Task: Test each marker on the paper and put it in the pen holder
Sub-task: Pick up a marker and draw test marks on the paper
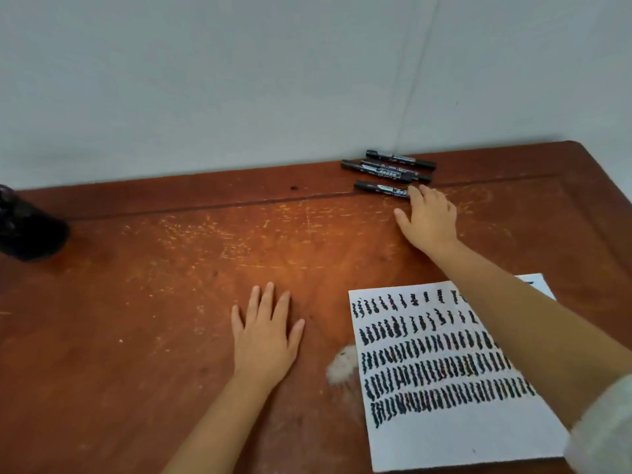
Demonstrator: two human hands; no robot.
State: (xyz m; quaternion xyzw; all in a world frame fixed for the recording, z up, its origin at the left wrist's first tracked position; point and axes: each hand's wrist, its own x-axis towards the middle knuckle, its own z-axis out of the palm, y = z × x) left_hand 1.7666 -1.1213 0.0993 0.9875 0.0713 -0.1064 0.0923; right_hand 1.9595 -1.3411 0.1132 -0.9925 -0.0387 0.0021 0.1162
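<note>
Now our right hand [427, 217] reaches far across the tabletop [171, 285], fingers spread and just touching the nearest marker [381, 189] (three more lie behind it), nothing gripped yet. Our left hand [265, 336] rests flat and empty, likely for balance. Paper [444, 432] sits close for testing; the pen holder [27, 230] waits far left.

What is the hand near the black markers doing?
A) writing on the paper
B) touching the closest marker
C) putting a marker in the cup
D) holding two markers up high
B: the right hand reaches across the table, and its fingertips touch the end of the nearest marker, which lies flat on the wood.
</note>
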